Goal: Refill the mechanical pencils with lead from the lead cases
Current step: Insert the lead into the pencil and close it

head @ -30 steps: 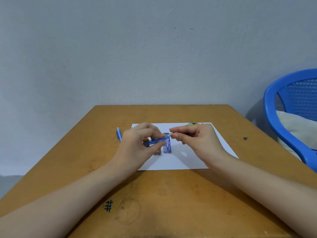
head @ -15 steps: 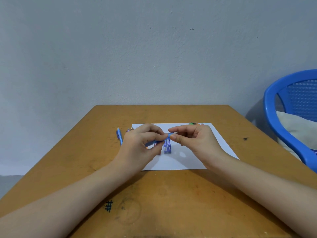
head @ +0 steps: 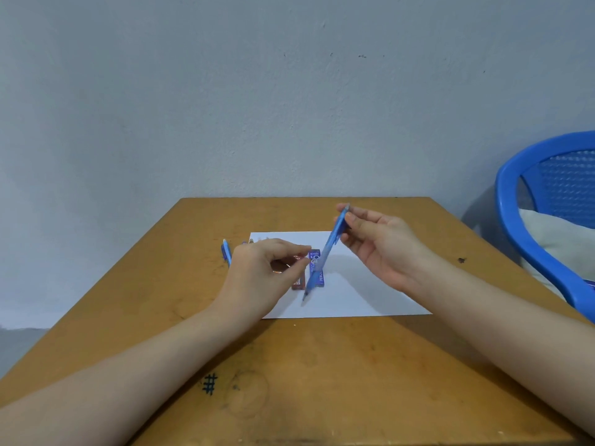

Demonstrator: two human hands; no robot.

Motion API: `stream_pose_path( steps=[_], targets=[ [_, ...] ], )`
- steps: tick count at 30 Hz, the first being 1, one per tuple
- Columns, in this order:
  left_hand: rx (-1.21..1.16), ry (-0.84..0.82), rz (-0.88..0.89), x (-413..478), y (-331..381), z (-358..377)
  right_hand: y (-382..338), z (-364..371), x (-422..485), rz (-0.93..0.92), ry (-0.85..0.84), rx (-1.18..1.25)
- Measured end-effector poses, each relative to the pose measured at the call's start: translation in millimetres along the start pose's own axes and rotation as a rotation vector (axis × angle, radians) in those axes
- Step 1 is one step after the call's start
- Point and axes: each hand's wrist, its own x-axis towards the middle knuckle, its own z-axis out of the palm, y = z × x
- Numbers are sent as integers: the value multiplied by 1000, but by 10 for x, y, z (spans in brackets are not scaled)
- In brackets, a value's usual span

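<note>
Pinches blue pencil near its top with right grip, tip slanting down over blue lead case on paper. Curls left grip above brown case; cannot tell whether holding anything.

I see soft, rather dim light with a cool grey cast over the plain painted wall. It seems to fall from above. Shadows are faint and blurred on the white paper sheet and darker beneath both forearms on the worn orange-brown wooden surface. The translucent blue mechanical pencil smears slightly at its tip. The wide lens bows the blue plastic chair at the edge.
</note>
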Motion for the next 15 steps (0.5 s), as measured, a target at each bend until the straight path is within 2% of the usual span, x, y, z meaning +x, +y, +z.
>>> stream_pose_path(
  steps=[4, 8, 15],
  targets=[
    [-119, -7, -184, 2, -8, 0, -46, 70, 64, 52, -27, 70],
    [-240, -42, -279, 23, 20, -18, -50, 153, 149, 110, -21, 118],
    [-814, -190, -786, 61, 151, -1, -26, 364, 350, 165, 39, 389]
  ],
)
